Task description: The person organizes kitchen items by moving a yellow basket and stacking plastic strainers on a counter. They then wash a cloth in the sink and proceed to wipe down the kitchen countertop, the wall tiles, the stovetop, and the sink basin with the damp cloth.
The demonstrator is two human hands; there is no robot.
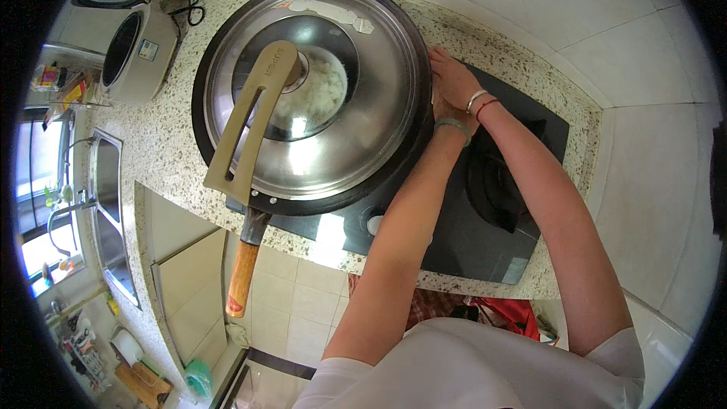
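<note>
A large black wok [333, 201] stands on the hob, covered by a domed steel lid [379, 98] with a glass centre. Something whitish shows through the fogged glass. A long khaki handle [257, 110] arches from the lid's middle toward the front left. My right hand [453, 82] is at the wok's right side, its partly visible fingers stretched toward the rim. Just below it, and partly covered by it, lies my left hand [447, 111], with its fingers hidden. Whether either hand touches the wok, I cannot tell.
The wok's wooden handle [242, 276] juts past the counter's front edge. Beneath my arms is the black glass hob [477, 257], with a burner grate [492, 189] on it. A rice cooker [144, 53] with its lid up stands at the left, and a sink [113, 220] lies beyond.
</note>
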